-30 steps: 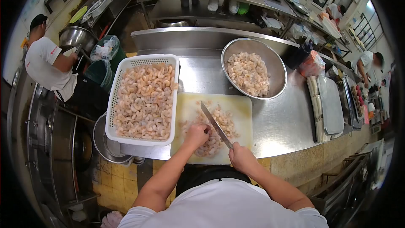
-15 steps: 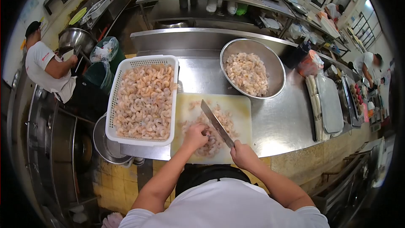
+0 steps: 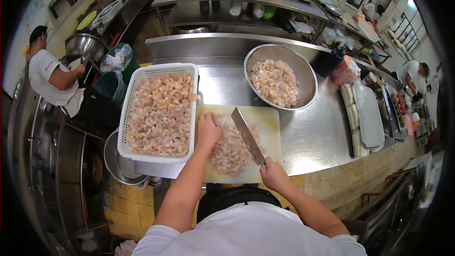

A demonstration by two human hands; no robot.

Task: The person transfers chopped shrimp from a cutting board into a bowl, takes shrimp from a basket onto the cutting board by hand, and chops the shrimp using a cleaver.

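Steel counter point(image 3: 308, 137) is supporting cutting board point(image 3: 269, 149) and shrimp point(image 3: 228, 155), right hand point(image 3: 274, 174) gripping knife point(image 3: 248, 135), left hand point(image 3: 207, 131) adjoining shrimp, its grip indiscernible.

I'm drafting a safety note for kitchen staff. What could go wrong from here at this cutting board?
The left hand is on the same board as the knife in the right hand, so a stray stroke might cut its fingers.

The loose shrimp spread towards the board's near edge; some could slide off.

The full white basket sits close to the left edge of the steel table; a bump might spill it.
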